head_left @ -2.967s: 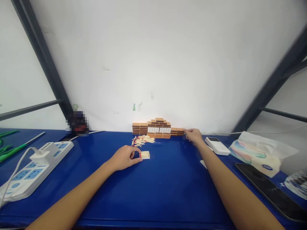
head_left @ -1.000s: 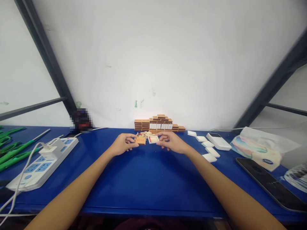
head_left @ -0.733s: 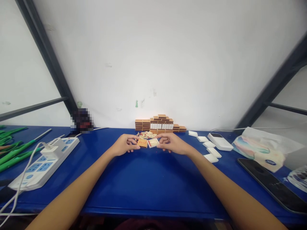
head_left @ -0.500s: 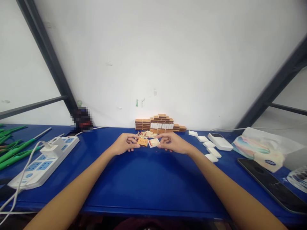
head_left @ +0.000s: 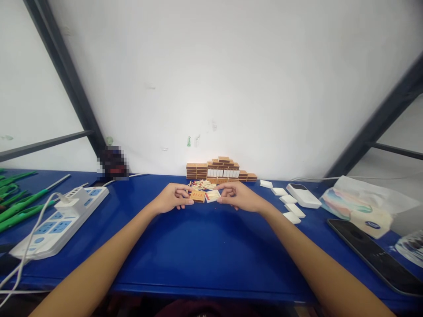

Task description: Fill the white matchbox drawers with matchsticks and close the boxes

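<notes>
Between thumb and fingers, my left hand point(head_left: 173, 197) holds an orange matchbox sleeve point(head_left: 198, 196) with red characters on top. My right hand point(head_left: 237, 196) grips a white matchbox tray point(head_left: 212, 196) that has matches with red heads inside. Sleeve and tray are side by side, their near ends almost touching. Just behind them a loose pile of matches point(head_left: 202, 185) lies on the blue table point(head_left: 211, 251). Stacked matchboxes point(head_left: 223, 166) stand farther back against the wall, with several white tray ends showing among them.
Several white trays point(head_left: 292, 217) lie to the right, beside a white device point(head_left: 303, 196), a tissue pack point(head_left: 358, 207) and a black phone point(head_left: 373, 255). On the left are a power strip point(head_left: 62, 224) with white cables and green-handled tools point(head_left: 28, 207).
The white tray in my right hand has turned slightly and its matches look shifted. The orange sleeve in my left hand has moved very slightly right.
</notes>
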### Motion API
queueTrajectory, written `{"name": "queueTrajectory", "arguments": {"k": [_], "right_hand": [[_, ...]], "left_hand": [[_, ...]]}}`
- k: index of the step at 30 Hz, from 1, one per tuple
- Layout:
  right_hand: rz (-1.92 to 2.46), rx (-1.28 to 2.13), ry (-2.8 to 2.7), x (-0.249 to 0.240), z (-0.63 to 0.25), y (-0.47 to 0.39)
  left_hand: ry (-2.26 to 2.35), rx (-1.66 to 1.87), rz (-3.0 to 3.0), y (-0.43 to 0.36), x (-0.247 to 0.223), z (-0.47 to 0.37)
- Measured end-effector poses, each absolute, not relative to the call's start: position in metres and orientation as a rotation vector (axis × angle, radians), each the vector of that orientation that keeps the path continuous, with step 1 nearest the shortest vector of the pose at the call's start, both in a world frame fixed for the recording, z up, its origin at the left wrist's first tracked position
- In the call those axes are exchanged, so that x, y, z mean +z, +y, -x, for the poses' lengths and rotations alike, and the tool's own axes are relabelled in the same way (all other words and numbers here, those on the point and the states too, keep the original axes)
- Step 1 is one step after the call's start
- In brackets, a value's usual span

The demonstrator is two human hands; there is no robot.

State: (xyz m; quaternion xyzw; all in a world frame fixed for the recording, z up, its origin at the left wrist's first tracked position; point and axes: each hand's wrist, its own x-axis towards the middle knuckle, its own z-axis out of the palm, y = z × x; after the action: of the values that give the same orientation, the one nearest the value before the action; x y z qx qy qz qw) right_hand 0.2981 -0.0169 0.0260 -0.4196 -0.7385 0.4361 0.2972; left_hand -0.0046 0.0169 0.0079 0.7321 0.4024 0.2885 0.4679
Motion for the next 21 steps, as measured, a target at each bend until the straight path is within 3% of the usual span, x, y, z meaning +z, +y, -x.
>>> {"name": "queueTrajectory", "arguments": {"k": [21], "right_hand": [[1.213,1.076,-1.726,0.015,-0.273,-0.025]], "left_hand": [[0.988,0.833,-1.661,0.014,0.007,-0.001]]}}
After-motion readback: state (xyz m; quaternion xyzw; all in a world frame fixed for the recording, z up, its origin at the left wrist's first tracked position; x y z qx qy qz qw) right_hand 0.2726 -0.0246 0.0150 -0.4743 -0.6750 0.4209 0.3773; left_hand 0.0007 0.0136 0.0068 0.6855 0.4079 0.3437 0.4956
